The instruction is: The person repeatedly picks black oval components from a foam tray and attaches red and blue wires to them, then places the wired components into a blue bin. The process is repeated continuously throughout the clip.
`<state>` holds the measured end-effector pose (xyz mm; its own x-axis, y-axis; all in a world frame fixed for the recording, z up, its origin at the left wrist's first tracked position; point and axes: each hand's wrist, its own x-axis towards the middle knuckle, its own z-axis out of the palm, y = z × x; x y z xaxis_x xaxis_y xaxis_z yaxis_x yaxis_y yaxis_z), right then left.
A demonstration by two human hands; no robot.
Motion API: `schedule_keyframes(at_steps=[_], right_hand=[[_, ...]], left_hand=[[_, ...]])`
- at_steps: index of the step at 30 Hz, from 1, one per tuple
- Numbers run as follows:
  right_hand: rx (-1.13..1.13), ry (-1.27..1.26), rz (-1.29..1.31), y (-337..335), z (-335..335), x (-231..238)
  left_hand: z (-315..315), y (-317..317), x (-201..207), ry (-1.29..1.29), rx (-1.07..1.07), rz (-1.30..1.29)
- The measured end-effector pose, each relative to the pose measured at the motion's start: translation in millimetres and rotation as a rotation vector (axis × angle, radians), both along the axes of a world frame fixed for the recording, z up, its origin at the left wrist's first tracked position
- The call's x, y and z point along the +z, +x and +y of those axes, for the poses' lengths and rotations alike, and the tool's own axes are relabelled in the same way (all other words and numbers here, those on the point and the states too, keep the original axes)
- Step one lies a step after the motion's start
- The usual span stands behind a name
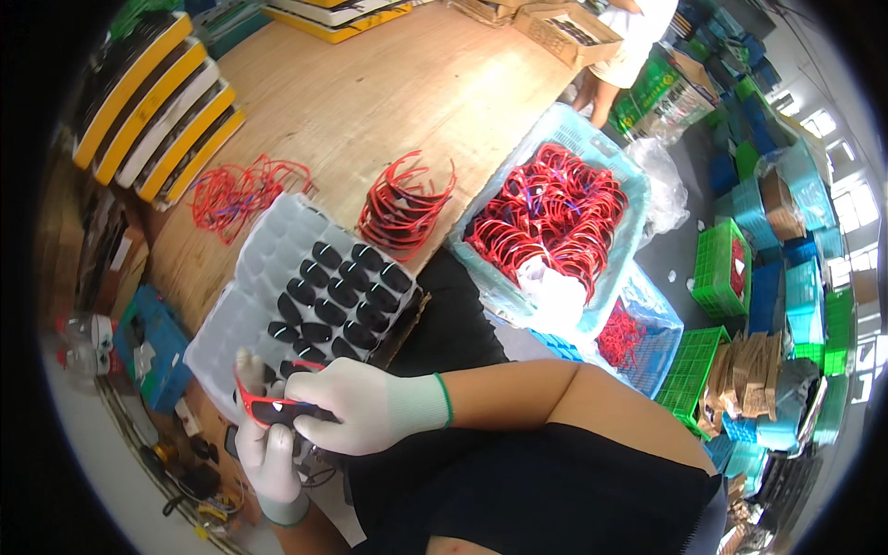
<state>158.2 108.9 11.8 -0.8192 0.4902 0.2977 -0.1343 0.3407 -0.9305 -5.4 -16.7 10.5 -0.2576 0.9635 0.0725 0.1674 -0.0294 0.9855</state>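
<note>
Between my two white-gloved hands is a pair of red-framed sunglasses [262, 403] with a dark lens showing in it. My left hand [270, 462] is closed on the frame from below, its thumb up against the lower edge. My right hand [356, 402] pinches the other side; its fingers hide that part of the glasses. Just beyond lies a white moulded tray [217, 333] with several glossy black lenses [335, 292] in rows. Behind the tray, red frames [403, 222] stand nested in a row, and a loose red tangle of frames [242, 192] lies to their left.
To the right, a light-blue crate [638, 176] is heaped with red frames. A blue basket [661, 319] with more red pieces sits below it. Yellow and white trays [157, 111] are stacked at the wooden table's [370, 83] far left. Another person [638, 42] stands beyond, near a cardboard box [569, 35].
</note>
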Motion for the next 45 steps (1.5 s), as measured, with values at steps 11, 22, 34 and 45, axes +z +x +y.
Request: schedule_keyframes(at_steps=[11,22,34,45], right_hand=[[-0.098,-0.063,0.006,20,74,-21],[-0.372,0.030,-0.340,55,156,-30],[-0.913,0.300,-0.609,75,303,-113],[-0.508,0.298,-1.021,67,304,-162]], left_hand=[[92,-43,9,-0.159,-0.153,0.211],[419,-281,-153,-0.403,-0.026,1.043],[276,-314,-141,-0.967,-0.112,0.936],[176,-234,-60,-0.430,0.305,0.573]])
